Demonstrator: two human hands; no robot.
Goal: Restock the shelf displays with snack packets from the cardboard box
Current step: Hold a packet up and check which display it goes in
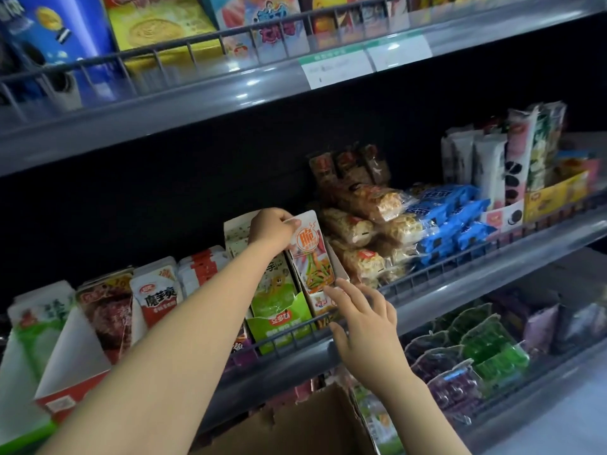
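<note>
The left hand (272, 229) pinched the top edge of the snack packet (310, 254), fingers clamped on it. The packet stood upright in its display carton (340, 269) on the middle shelf (460, 284), long axis vertical, printed face outward. The right hand (364, 326), fingers apart and holding nothing, lay just below the packet's lower end, the nearer hand for seating it.

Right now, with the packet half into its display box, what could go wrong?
The left hand pinches only the orange-labelled packet by its top edge, so it may buckle instead of sliding into the display box. The right hand, open at the wire rail, could nudge that box sideways into the stacked noodle snack packs.
</note>
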